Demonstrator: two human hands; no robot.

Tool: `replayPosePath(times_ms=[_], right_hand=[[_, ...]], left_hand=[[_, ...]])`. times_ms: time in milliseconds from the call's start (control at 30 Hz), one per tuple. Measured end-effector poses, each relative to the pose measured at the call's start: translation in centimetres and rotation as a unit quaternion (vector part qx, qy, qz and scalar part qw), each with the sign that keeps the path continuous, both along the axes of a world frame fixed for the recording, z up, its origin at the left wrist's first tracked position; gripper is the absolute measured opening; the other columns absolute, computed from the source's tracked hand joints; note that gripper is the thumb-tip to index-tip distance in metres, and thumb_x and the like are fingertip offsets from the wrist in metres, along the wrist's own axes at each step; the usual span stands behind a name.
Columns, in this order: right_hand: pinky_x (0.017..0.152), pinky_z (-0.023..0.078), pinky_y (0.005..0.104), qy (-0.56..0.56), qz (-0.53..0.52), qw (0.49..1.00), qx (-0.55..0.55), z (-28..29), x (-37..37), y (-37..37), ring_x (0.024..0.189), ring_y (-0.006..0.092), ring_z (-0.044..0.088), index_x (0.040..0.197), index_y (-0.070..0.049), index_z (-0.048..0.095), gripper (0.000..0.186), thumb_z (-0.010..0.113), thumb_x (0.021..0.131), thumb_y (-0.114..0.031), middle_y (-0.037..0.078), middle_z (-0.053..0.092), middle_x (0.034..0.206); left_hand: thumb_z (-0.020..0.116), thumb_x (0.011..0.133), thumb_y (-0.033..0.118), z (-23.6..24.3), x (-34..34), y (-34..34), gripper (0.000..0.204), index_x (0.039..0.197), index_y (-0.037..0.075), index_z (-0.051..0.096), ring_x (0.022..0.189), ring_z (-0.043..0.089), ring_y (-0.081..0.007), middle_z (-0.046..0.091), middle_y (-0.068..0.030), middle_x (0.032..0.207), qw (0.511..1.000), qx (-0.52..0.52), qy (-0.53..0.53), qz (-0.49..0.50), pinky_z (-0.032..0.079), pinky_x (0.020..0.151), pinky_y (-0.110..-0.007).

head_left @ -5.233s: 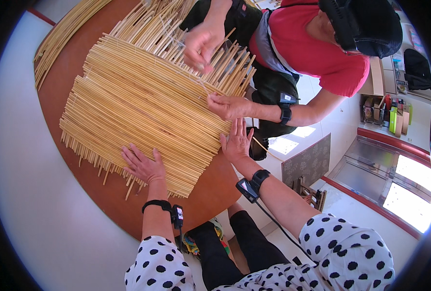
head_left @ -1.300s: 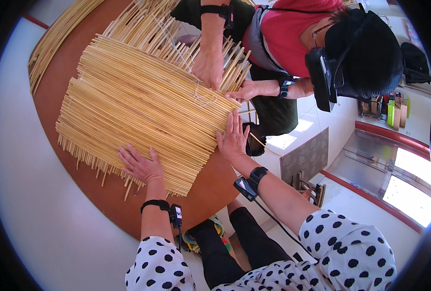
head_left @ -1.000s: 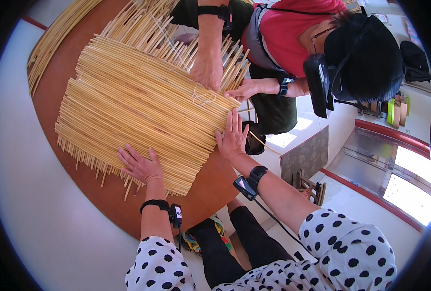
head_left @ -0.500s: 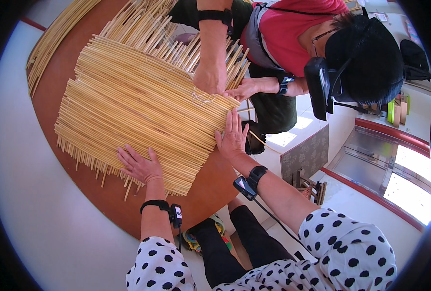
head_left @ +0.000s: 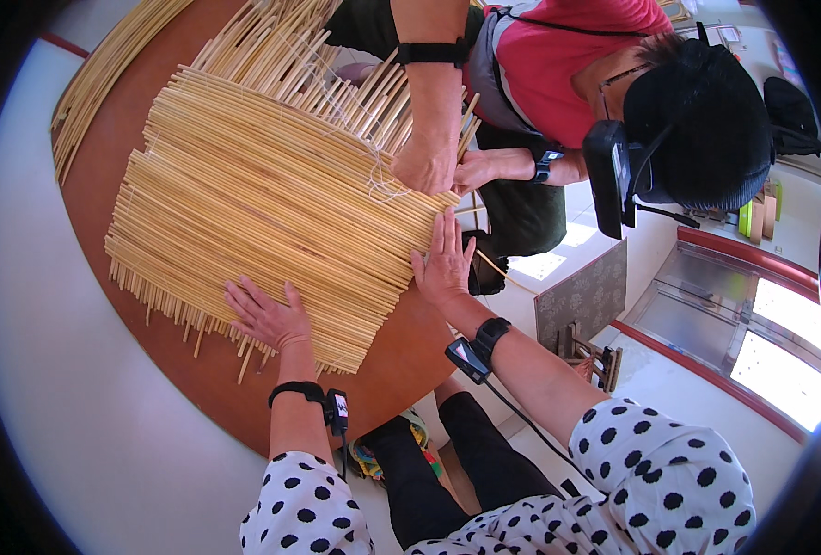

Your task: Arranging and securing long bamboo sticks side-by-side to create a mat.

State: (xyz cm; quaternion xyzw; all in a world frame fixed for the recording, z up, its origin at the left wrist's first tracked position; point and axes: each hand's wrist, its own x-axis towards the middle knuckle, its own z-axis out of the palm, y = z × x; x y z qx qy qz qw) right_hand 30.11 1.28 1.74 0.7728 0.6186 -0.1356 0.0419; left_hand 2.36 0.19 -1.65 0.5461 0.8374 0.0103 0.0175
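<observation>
A mat of thin straw-coloured sticks (head_left: 272, 203), laid side by side and bound with thread, covers much of the brown table (head_left: 383, 361). My left hand (head_left: 267, 314) lies flat on its near left part, fingers spread. Against the mat's right edge, at the stick ends, rests my right hand (head_left: 445, 264) with fingers stretched out. Just beyond it, a co-worker's two hands (head_left: 429, 168) work close together at the far right corner. Loose white thread (head_left: 387, 192) lies in a tangle on the mat beside them; what those fingers pinch is hidden.
More loose sticks (head_left: 267, 55) lie beyond the mat, and a long bundle of sticks (head_left: 105, 74) curves along the table's far left edge. The co-worker (head_left: 568, 83), in red with a black cap, leans in from the far right. A patterned grey panel (head_left: 582, 296) stands right of the table.
The co-worker's nearer forearm and fist have shifted right and slightly toward me, over the mat's corner. Both my hands have stayed in place.
</observation>
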Motion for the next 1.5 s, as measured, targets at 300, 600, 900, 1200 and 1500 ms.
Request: replayPosePath(times_ms=[300,600,900,1200,1500], right_hand=[[0.109,0.021,0.0667,0.005,-0.003,1.0,0.003,-0.07,-0.09,-0.16,0.142,0.0396,0.024,0.151,-0.001,0.02,0.083,0.057,0.089,-0.042,0.018,0.012,0.16],[0.109,0.021,0.0664,0.006,-0.002,1.0,0.005,0.03,-0.16,-0.21,0.142,0.0391,0.024,0.151,0.0,0.02,0.084,0.059,0.088,-0.041,0.017,0.012,0.16],[0.109,0.021,0.0661,0.008,-0.003,1.0,0.002,0.13,-0.17,-0.17,0.142,0.0391,0.024,0.15,0.0,0.02,0.085,0.059,0.088,-0.042,0.018,0.012,0.16],[0.11,0.019,0.0655,0.009,-0.004,1.0,-0.004,0.03,-0.19,-0.28,0.143,0.0387,0.023,0.151,0.0,0.018,0.085,0.056,0.089,-0.042,0.019,0.011,0.16],[0.111,0.017,0.0656,0.011,-0.005,1.0,-0.014,0.19,-0.21,-0.28,0.144,0.0386,0.022,0.152,0.0,0.016,0.085,0.055,0.089,-0.042,0.019,0.01,0.16]], left_hand=[[0.052,0.093,0.051,0.3,-0.05,-0.01,0.081,0.155,0.013,0.017,0.15,0.012,-0.029,0.013,-0.0111,0.162,1.0,-0.007,-0.002,0.004,0.018,0.115,-0.062],[0.052,0.093,0.05,0.28,-0.17,-0.05,0.08,0.155,0.012,0.017,0.15,0.012,-0.0293,0.013,-0.0111,0.162,1.0,-0.001,-0.001,0.002,0.017,0.115,-0.062],[0.053,0.093,0.049,0.44,-0.03,-0.04,0.081,0.155,0.012,0.017,0.15,0.011,-0.0295,0.013,-0.011,0.162,1.0,-0.004,-0.015,0.005,0.016,0.115,-0.062],[0.054,0.092,0.049,0.38,-0.11,-0.12,0.081,0.154,0.012,0.019,0.149,0.014,-0.0299,0.015,-0.0114,0.161,1.0,0.002,-0.005,0.001,0.019,0.113,-0.063],[0.057,0.089,0.051,0.12,-0.26,-0.27,0.084,0.154,0.011,0.02,0.149,0.015,-0.0312,0.016,-0.0127,0.161,1.0,0.0,0.003,-0.002,0.019,0.113,-0.063]])
